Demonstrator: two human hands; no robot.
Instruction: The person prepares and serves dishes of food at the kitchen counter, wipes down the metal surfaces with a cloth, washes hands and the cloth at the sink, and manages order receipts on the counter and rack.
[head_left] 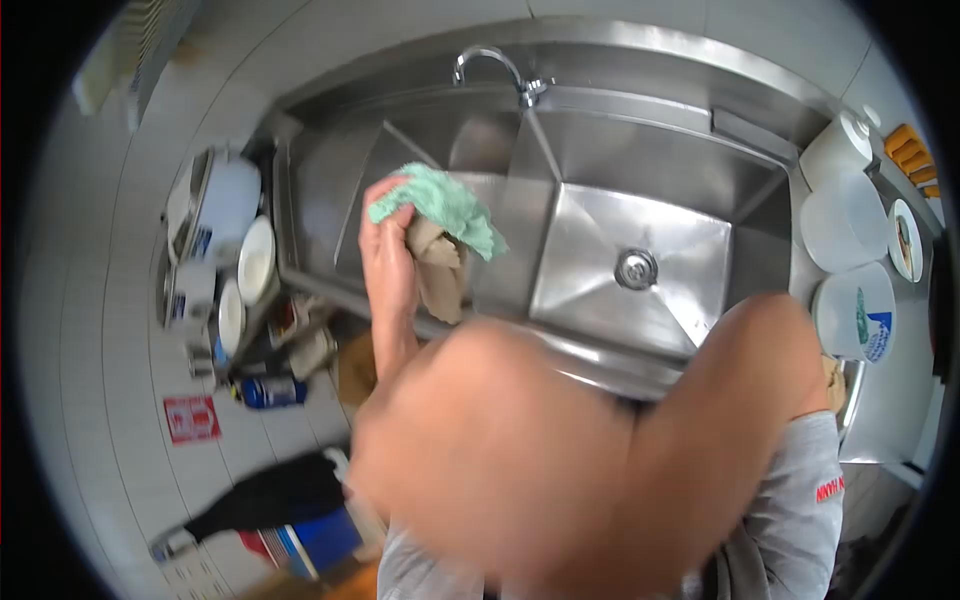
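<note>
Green cloth (445,205) and beige cloth (440,275), bunched together and held over the left part of a stainless-steel sink (600,345). The green cloth lies uppermost, draped across the fingers and spreading toward the middle of the sink; the beige cloth hangs beneath it, its lower end near the front rim. The left hand (388,255) enters from below, its fingers clenched on both cloths. The right hand (470,420) appears as a large, blurred form close to the viewpoint; whether its fingers are released or clenched cannot be told. The right arm bends at the elbow and emerges from a grey sleeve (795,480) marked with red lettering.

A curved faucet (528,92) rises at the back of the sink, its spout turned toward the left. The right basin (590,240) contains a round drain (636,268). Beside this basin, on the metal surface (875,410), stand a lidded white container (836,150), a pale tub (843,220) and a translucent tub (855,315) with blue and green print; a small oval dish (905,240) is near them. To the left of the sink are two white bowls, one (257,260) near the rim and the other (231,316) just beside it.
</note>
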